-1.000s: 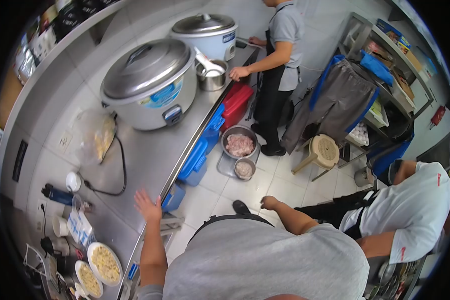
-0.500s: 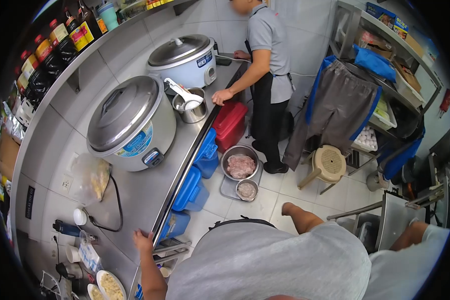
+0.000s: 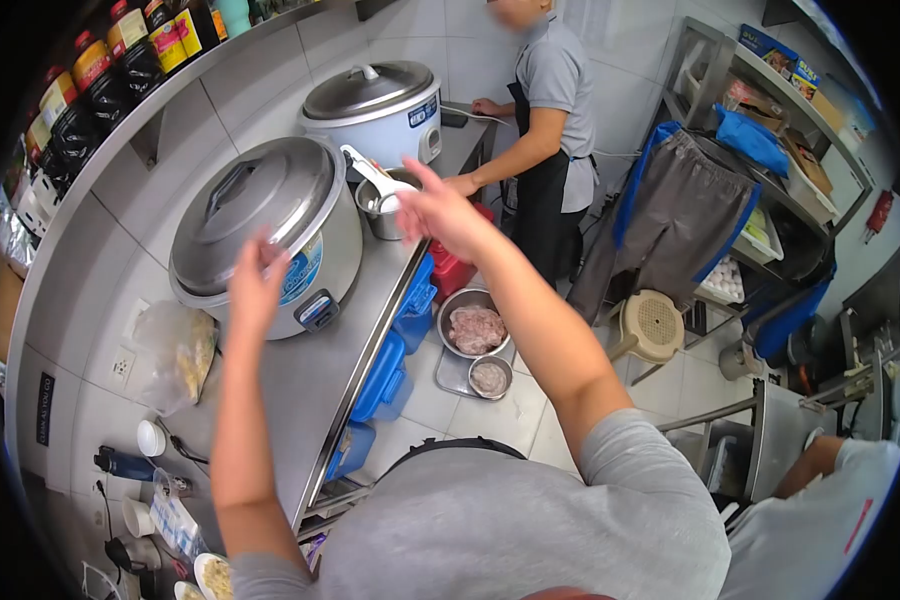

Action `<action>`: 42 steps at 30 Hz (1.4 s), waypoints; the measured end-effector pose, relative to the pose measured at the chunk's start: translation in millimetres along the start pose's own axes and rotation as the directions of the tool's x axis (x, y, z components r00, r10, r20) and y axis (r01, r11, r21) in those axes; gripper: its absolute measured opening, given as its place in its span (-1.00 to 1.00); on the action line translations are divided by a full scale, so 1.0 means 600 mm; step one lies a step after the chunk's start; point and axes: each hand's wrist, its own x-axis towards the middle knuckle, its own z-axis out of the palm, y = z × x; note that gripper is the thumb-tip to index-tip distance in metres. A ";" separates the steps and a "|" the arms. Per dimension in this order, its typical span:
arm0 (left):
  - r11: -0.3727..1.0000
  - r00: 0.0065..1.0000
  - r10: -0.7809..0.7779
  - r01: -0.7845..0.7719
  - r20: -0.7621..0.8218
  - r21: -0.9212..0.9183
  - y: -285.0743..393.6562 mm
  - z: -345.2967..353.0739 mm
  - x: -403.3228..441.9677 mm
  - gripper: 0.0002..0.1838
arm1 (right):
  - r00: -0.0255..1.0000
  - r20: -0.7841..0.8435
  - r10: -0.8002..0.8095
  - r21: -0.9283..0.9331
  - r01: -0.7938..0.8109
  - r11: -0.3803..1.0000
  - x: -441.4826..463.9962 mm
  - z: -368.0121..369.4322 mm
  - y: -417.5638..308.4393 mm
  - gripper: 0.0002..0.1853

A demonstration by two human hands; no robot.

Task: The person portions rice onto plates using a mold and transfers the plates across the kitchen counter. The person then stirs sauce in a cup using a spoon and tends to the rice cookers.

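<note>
My left hand (image 3: 257, 275) is raised in front of the large grey rice cooker (image 3: 340, 235), slightly blurred, with fingers loosely bent and nothing seen in them. I cannot tell whether it touches the cooker. My right hand (image 3: 442, 212) reaches out over the counter edge, blurred by motion, its fingers spread and holding nothing visible. Just beyond its fingertips is a steel pot (image 3: 382, 222) with a white ladle (image 3: 366, 166) in it. The big cooker's domed metal lid (image 3: 260, 205) is on. A second, pale rice cooker (image 3: 390, 125) stands behind, also lidded.
A co-worker (image 3: 555, 110) stands at the counter's far end, a hand near the pot. Blue bins (image 3: 382, 385) sit under the steel counter (image 3: 305, 400). Bowls of raw meat (image 3: 477, 330) and a beige stool (image 3: 653, 325) are on the floor. Another person's sleeve (image 3: 850, 470) shows at right.
My left hand has left the counter edge and risen to the big cooker. My right arm has swung forward from my side towards the pot. The view has shifted slightly.
</note>
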 end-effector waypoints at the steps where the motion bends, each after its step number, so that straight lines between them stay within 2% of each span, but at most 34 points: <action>1: 0.994 0.999 0.052 -0.051 -0.009 0.095 0.002 -0.029 0.037 -0.50 | 0.999 0.044 0.004 0.032 -0.006 0.999 0.012 0.033 -0.041 -0.23; 3: 0.984 0.990 0.130 -0.122 -0.058 0.134 -0.021 -0.062 0.101 -0.52 | 0.982 0.185 0.042 -0.242 0.004 0.970 -0.005 0.107 -0.068 -0.30; 4: 0.973 0.981 0.182 -0.170 -0.061 0.159 -0.040 -0.074 0.134 -0.52 | 0.960 0.263 0.093 -0.337 0.001 0.942 -0.037 0.142 -0.069 -0.43; 6: 0.944 0.964 0.263 -0.248 -0.044 0.216 -0.088 -0.086 0.176 -0.52 | 0.873 0.384 0.301 -0.495 -0.081 0.865 -0.095 0.178 -0.030 -0.45; 8: 0.925 0.961 0.276 -0.262 -0.010 0.276 -0.102 -0.095 0.204 -0.51 | 0.802 0.451 0.393 -0.641 -0.016 0.768 -0.147 0.185 0.044 -0.50; 11: 0.916 0.964 0.263 -0.260 0.031 0.307 -0.122 -0.097 0.239 -0.49 | 0.847 0.361 0.389 -0.718 -0.014 0.696 -0.209 0.199 0.032 -0.53; 13: 0.904 0.967 0.251 -0.251 0.047 0.346 -0.139 -0.089 0.264 -0.46 | 0.974 0.219 0.067 -0.661 0.097 0.744 -0.239 0.222 -0.060 -0.47; 14: 0.888 0.967 0.249 -0.249 0.049 0.387 -0.158 -0.081 0.283 -0.44 | 0.964 0.147 -0.221 -0.754 0.254 0.606 -0.262 0.248 -0.130 -0.46; 15: 0.868 0.966 0.252 -0.250 0.052 0.429 -0.173 -0.071 0.300 -0.42 | 0.870 0.119 -0.478 -0.774 0.383 0.504 -0.286 0.270 -0.192 -0.44; 16: 0.858 0.976 0.206 -0.217 0.075 0.466 -0.183 -0.061 0.307 -0.41 | 0.733 0.148 -0.664 -0.831 0.457 0.318 -0.312 0.291 -0.244 -0.45; 17: 0.843 0.983 0.161 -0.184 0.090 0.505 -0.196 -0.052 0.309 -0.39 | 0.577 0.240 -0.781 -0.871 0.484 0.090 -0.338 0.315 -0.286 -0.46; 18: 0.826 0.989 0.114 -0.150 0.099 0.544 -0.209 -0.044 0.312 -0.37 | 0.446 0.371 -0.815 -0.869 0.476 -0.135 -0.358 0.341 -0.319 -0.46; 19: 0.813 0.975 -0.074 -0.062 0.208 0.578 -0.221 -0.036 0.317 -0.33 | 0.365 0.498 -0.787 -0.833 0.455 -0.316 -0.371 0.367 -0.340 -0.47; 20: 0.722 0.980 0.009 -0.145 0.200 0.676 -0.218 -0.033 0.304 -0.35 | 0.324 0.609 -0.725 -0.775 0.440 -0.454 -0.379 0.390 -0.355 -0.47; 22: 0.666 0.943 -0.138 -0.138 0.303 0.733 -0.161 -0.058 0.317 -0.37 | 0.296 0.735 -0.610 -0.672 0.432 -0.601 -0.378 0.428 -0.366 -0.48; 23: 0.657 0.915 -0.229 -0.106 0.331 0.746 -0.148 -0.063 0.318 -0.38 | 0.303 0.775 -0.555 -0.630 0.442 -0.638 -0.376 0.447 -0.366 -0.49; 24: 0.676 0.949 -0.120 -0.137 0.292 0.724 -0.164 -0.061 0.331 -0.41 | 0.312 0.790 -0.528 -0.613 0.433 -0.661 -0.370 0.460 -0.365 -0.50; 27: 0.805 0.982 0.033 -0.136 0.187 0.577 -0.205 -0.057 0.363 -0.35 | 0.345 0.812 -0.471 -0.583 0.426 -0.692 -0.359 0.493 -0.355 -0.51; 30: 0.808 0.986 -0.001 -0.099 0.168 0.581 -0.251 -0.030 0.359 -0.28 | 0.372 0.818 -0.438 -0.569 0.411 -0.713 -0.351 0.519 -0.344 -0.53; 33: 0.807 0.972 -0.069 -0.077 0.224 0.585 -0.267 -0.022 0.373 -0.23 | 0.396 0.817 -0.418 -0.563 0.391 -0.728 -0.342 0.541 -0.341 -0.55; 36: 0.880 0.949 -0.140 -0.011 0.282 0.474 -0.255 -0.043 0.376 -0.23 | 0.433 0.804 -0.407 -0.570 0.369 -0.734 -0.338 0.555 -0.339 -0.56; 42: 0.875 0.963 -0.109 -0.026 0.247 0.484 -0.258 -0.038 0.363 -0.19 | 0.498 0.784 -0.370 -0.574 0.355 -0.738 -0.323 0.578 -0.316 -0.59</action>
